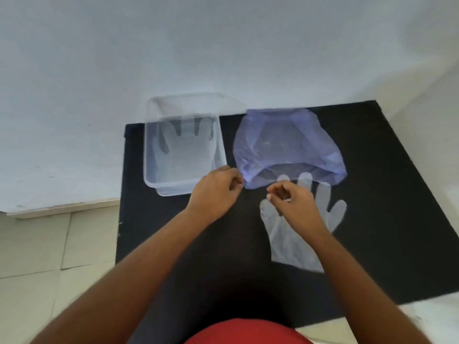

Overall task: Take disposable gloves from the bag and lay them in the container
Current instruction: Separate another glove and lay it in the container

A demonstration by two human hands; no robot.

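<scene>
A clear plastic container (151, 167) stands at the back left of a black mat (173, 244), with one see-through glove (185, 150) lying flat inside. To its right lies a translucent purple bag (285, 145), its mouth facing me. My left hand (217, 194) pinches the bag's near left corner. A second clear glove (295, 242) lies flat on the mat just in front of the bag, fingers pointing towards it. My right hand (294, 203) is over this glove with its fingers curled together. Whether it grips the glove is unclear.
The mat lies on a pale tiled floor (32, 256) against a white wall (198, 45). The container's far end overhangs the mat's back edge. Red clothing (248, 331) shows at the bottom of the view.
</scene>
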